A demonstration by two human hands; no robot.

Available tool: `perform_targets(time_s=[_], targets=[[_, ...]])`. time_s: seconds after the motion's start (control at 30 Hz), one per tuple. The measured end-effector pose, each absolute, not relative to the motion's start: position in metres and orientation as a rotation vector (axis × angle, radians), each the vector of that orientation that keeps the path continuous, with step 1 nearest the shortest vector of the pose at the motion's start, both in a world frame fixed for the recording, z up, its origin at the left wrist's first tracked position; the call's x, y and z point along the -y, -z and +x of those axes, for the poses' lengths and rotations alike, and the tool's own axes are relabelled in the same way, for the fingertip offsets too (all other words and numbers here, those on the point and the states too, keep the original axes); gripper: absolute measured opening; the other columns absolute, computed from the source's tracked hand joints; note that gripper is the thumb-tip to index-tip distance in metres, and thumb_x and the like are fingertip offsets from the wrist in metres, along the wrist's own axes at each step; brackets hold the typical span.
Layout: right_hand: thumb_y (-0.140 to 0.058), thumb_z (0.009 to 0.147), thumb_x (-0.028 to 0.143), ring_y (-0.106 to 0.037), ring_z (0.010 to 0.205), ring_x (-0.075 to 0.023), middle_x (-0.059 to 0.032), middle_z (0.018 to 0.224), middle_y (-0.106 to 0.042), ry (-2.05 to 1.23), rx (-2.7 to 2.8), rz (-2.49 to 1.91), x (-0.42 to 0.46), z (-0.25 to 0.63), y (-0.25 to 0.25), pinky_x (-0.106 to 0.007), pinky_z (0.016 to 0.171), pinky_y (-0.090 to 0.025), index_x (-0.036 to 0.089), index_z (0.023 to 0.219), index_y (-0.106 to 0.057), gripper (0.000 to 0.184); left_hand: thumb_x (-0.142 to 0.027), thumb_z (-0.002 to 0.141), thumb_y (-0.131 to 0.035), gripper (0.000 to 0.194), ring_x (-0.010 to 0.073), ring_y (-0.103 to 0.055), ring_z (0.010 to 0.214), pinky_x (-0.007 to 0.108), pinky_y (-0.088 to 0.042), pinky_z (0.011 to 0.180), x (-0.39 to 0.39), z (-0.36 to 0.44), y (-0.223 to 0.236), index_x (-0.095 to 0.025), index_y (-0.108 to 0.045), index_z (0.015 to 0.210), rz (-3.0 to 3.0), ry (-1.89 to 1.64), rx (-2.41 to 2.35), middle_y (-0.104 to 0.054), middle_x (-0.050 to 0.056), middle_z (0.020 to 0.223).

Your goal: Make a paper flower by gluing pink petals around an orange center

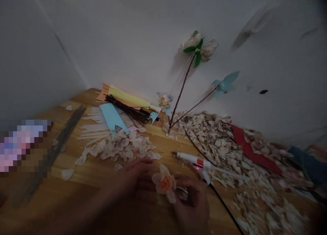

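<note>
A small artificial flower (165, 183) with pale petals and an orange centre sits between my two hands. My left hand (139, 177) is closed at the flower's left side, its lower fingers reaching in behind the blossom; the exact grip is hidden in shadow. On the other side, my right hand (192, 202) pinches near the lower right petal (171, 196) with thumb and fingertips. A curved, shiny metal piece (182, 193) shows inside the right hand's curl; its kind is unclear. Just beyond that hand lies a white glue gun (195, 162) with a lit red light.
Loose pale petals (125, 146) lie ahead, with a bigger heap (217, 136) at right under a red strip (251, 149). Brown stems (127, 108) and blue paper (112, 117) lie behind. A tall flower stem (182, 86) leans by the wall. Thin wires (67, 129) lie left.
</note>
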State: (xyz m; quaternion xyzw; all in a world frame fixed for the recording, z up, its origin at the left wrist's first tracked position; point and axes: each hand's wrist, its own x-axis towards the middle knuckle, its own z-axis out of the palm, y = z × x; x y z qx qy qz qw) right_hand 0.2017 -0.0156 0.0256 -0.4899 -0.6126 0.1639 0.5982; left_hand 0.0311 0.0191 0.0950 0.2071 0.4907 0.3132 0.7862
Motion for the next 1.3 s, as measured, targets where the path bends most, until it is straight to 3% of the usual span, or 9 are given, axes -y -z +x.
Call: perform_targets(time_s=[0.1, 0.27, 0.4, 0.7, 0.87, 0.97, 1.13, 1.3], targets=[[-0.07, 0.065, 0.013, -0.068, 0.065, -0.0172, 0.0019, 0.07, -0.068, -0.348, 1.433, -1.119, 0.014, 0.202, -0.028, -0.026, 0.055, -0.057, 0.026, 0.079, -0.059, 0.022, -0.021, 0.079, -0.05, 0.036, 0.0212, -0.069, 0.06, 0.031, -0.053, 0.054, -0.02, 0.031, -0.101, -0.016, -0.042, 0.113, 0.393, -0.64, -1.067, -0.071, 0.002, 0.06], [-0.07, 0.065, 0.014, -0.068, 0.064, -0.0174, 0.0014, 0.071, -0.068, -0.372, 1.422, -1.116, 0.014, 0.2, -0.03, -0.027, 0.055, -0.057, 0.026, 0.077, -0.059, 0.02, -0.023, 0.08, -0.048, 0.018, 0.0187, -0.07, 0.061, 0.023, -0.051, 0.048, -0.02, 0.029, -0.105, -0.015, -0.054, 0.095, 0.342, -0.631, -0.939, -0.073, 0.007, 0.065], [-0.072, 0.063, 0.013, -0.068, 0.067, -0.0178, 0.002, 0.075, -0.069, -0.413, 1.389, -1.133, 0.015, 0.201, -0.025, -0.027, 0.055, -0.057, 0.027, 0.08, -0.058, 0.026, -0.023, 0.084, -0.043, 0.017, 0.0169, -0.071, 0.065, 0.022, -0.052, 0.052, -0.019, 0.026, -0.1, -0.015, -0.056, 0.09, 0.34, -0.608, -0.864, -0.075, 0.009, 0.071], [-0.074, 0.061, 0.013, -0.066, 0.069, -0.0191, 0.0008, 0.074, -0.068, -0.584, 1.33, -1.175, 0.016, 0.205, -0.016, -0.029, 0.058, -0.055, 0.026, 0.078, -0.055, 0.028, -0.023, 0.079, -0.049, 0.016, 0.0192, -0.071, 0.07, 0.025, -0.052, 0.055, -0.022, 0.025, -0.094, -0.017, -0.053, 0.093, 0.365, -0.595, -0.842, -0.074, 0.005, 0.069], [-0.077, 0.053, 0.013, -0.056, 0.049, -0.0093, 0.0092, 0.057, -0.059, -0.948, 0.962, -1.206, 0.003, 0.197, -0.027, -0.018, 0.046, -0.045, 0.024, 0.072, -0.048, 0.036, -0.02, 0.075, -0.05, 0.037, 0.0221, -0.072, 0.073, 0.03, -0.053, 0.063, -0.022, 0.024, -0.096, -0.018, -0.04, 0.111, 0.342, -0.618, -0.862, -0.073, 0.004, 0.068], [-0.082, 0.049, 0.019, -0.057, 0.053, -0.0098, 0.0066, 0.061, -0.064, -1.338, 0.649, -1.129, -0.004, 0.193, -0.034, -0.019, 0.05, -0.045, 0.023, 0.072, -0.049, 0.04, -0.022, 0.071, -0.059, 0.051, 0.0223, -0.07, 0.071, 0.034, -0.054, 0.063, -0.02, 0.026, -0.091, -0.018, -0.035, 0.116, 0.413, -0.662, -0.902, -0.072, 0.003, 0.073], [-0.086, 0.043, 0.017, -0.058, 0.056, -0.0077, 0.0046, 0.061, -0.064, -1.658, 0.421, -1.056, -0.001, 0.193, -0.04, -0.017, 0.051, -0.044, 0.018, 0.061, -0.058, 0.033, -0.032, 0.06, -0.074, 0.04, 0.0114, -0.054, 0.053, 0.022, -0.044, 0.044, -0.014, 0.034, -0.072, -0.017, -0.052, 0.089, 0.908, -0.793, -1.083, -0.058, -0.004, 0.065], [-0.085, 0.046, 0.017, -0.057, 0.056, -0.0068, 0.004, 0.062, -0.063, -1.753, 0.492, -1.009, 0.002, 0.191, -0.043, -0.016, 0.053, -0.044, 0.017, 0.056, -0.061, 0.026, -0.034, 0.058, -0.077, 0.032, 0.0091, -0.048, 0.053, 0.021, -0.037, 0.051, -0.012, 0.04, -0.058, -0.016, -0.058, 0.078, 1.025, -0.774, -1.109, -0.054, -0.005, 0.058]])
